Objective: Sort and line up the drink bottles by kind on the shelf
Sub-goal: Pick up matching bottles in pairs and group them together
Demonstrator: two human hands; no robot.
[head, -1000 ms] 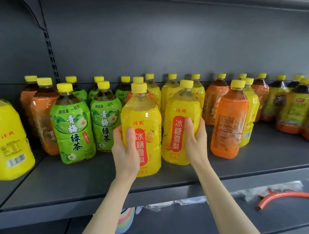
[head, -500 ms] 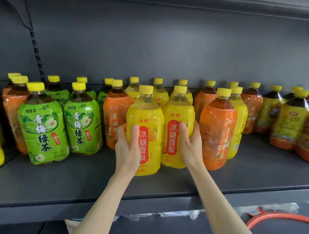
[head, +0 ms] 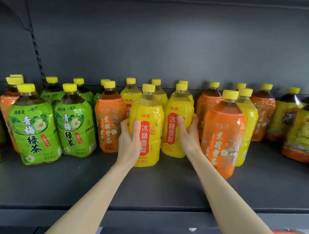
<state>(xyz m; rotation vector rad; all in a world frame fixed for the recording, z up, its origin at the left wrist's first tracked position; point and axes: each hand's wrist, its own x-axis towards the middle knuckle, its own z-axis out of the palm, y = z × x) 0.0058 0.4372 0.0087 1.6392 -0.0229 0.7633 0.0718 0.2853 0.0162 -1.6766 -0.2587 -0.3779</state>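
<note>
Left hand (head: pixel 129 145) fingers (head: pixel 136 126) are wrapping the left yellow bottle (head: pixel 149 128); right hand (head: pixel 188 134) is gripping the right yellow bottle (head: pixel 177 115) just beside it. Both are standing upright mid-shelf, long axis vertical, red labels facing out. Orange bottles (head: pixel 222 131) are crowding either side, with bare shelf (head: pixel 153 185) lying open in front.

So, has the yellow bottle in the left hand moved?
Yes: the yellow bottle moved right, away from the green tea bottle, uncovering an orange bottle.
</note>
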